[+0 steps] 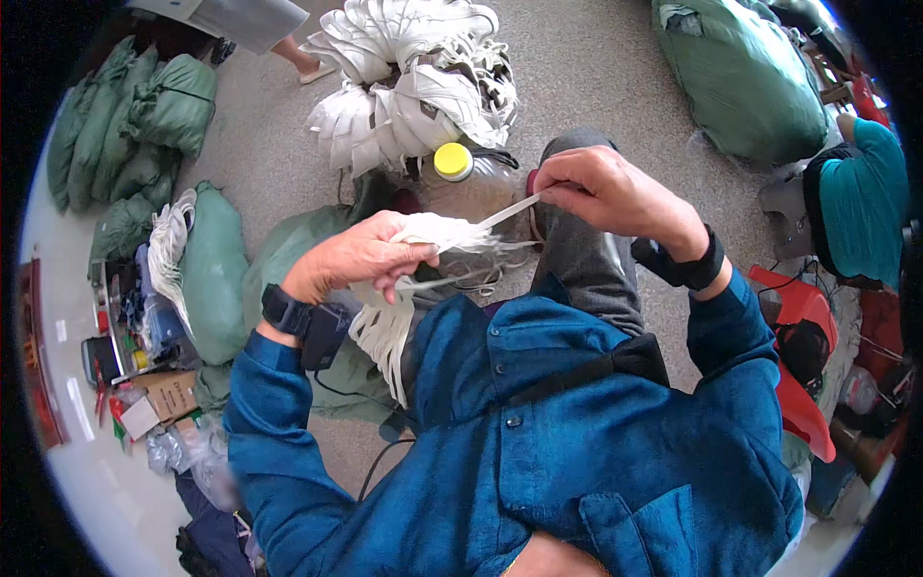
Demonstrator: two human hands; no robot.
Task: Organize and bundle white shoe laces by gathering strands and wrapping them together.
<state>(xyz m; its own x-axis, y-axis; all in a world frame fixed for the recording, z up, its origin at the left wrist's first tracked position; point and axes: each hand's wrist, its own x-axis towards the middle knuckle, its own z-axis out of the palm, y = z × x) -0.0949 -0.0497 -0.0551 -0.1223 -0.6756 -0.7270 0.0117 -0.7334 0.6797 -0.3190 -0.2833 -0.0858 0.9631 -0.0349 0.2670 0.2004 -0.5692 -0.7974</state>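
Observation:
My left hand (358, 255) is closed around a bundle of white flat laces (444, 231), with loose ends trailing toward the right. Between the thumb and fingers of my right hand (620, 195) is one white lace (511, 209), stretched straight from the bundle. Below my left wrist, more white strips (383, 337) hang over my thigh; whether they join the bundle is hidden. Just beyond my hands stands a clear plastic jug (481, 188) with a yellow cap (452, 161). Stacked white shoe uppers (409, 101) lie on the floor past it.
Green sacks (168, 106) stand at the left, and a big green sack (740, 82) at the far right. A red plastic chair (803, 298) is on my right, near a person in a teal top (865, 207). A cardboard box (171, 394) sits among clutter at left.

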